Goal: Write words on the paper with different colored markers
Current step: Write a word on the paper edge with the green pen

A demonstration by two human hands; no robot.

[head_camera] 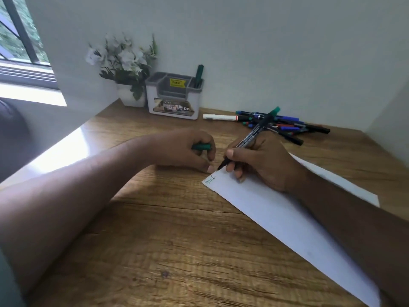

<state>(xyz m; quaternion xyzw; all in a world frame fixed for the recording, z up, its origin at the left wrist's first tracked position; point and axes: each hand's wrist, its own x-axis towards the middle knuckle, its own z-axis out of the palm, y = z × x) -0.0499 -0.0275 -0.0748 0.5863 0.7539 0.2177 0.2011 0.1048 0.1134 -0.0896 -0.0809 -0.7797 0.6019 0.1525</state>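
A white sheet of paper [276, 213] lies slanted on the wooden desk [168, 240], with a short green word at its far corner. My right hand [261, 162] grips a green marker [254, 134], its tip touching the paper's top edge just past the word. My left hand [188, 149] rests on the desk beside that corner, fingers closed around the green marker cap [201, 146]. My right forearm covers part of the sheet.
A heap of coloured markers [285, 126] and a white marker [220, 117] lie at the back right. A grey-and-white desk organiser [174, 96] with one green marker stands by the wall, next to a white flower pot [130, 96]. A window is at far left.
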